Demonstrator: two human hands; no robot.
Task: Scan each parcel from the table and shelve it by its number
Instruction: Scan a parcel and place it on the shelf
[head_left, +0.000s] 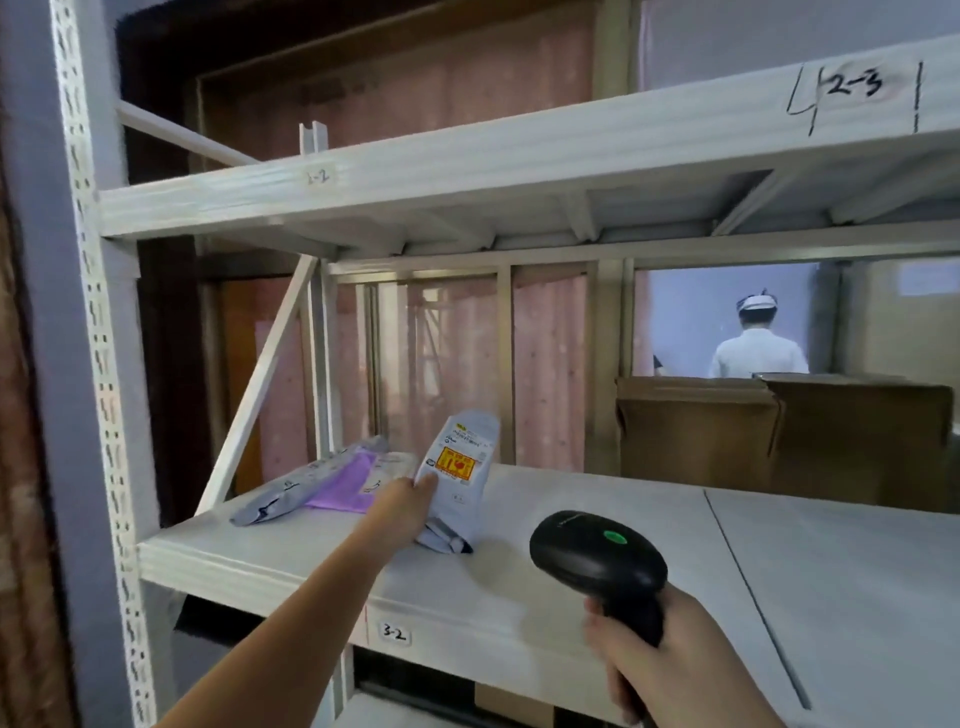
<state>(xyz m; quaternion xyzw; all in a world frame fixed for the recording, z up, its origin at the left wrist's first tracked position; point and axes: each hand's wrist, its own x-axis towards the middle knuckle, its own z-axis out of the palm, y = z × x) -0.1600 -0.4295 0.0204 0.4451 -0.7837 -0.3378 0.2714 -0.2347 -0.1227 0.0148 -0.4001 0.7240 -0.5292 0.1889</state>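
1. Standing the grey parcel (457, 470) on the shelf (322, 545) marked 3-2 (394, 633), the left hand (410, 501) pinches its edge; better laid flat beside the mailers (322, 480).
2. The right hand (670, 654) grips the scanner (597, 564), held clear.

The white painted-metal shelf rack (467, 587) has a smooth, matt finish on its boards, and its upright at the left edge is perforated steel with rows of punched slots. The pale grey plastic mailer bag (457, 478), gripped by the left hand (405, 506), looks thin, soft and creased, with a glossy paper label bearing a yellow and red panel. Near the shelf's back left corner lie a grey plastic pouch (291, 491), crinkled and faintly shiny, and a smooth purple plastic bag (348, 486). The black plastic handheld scanner (597, 561) in the right hand (670, 670) has a satin sheen. The brown cardboard boxes (779, 436) at the back edge are matt and fibrous.
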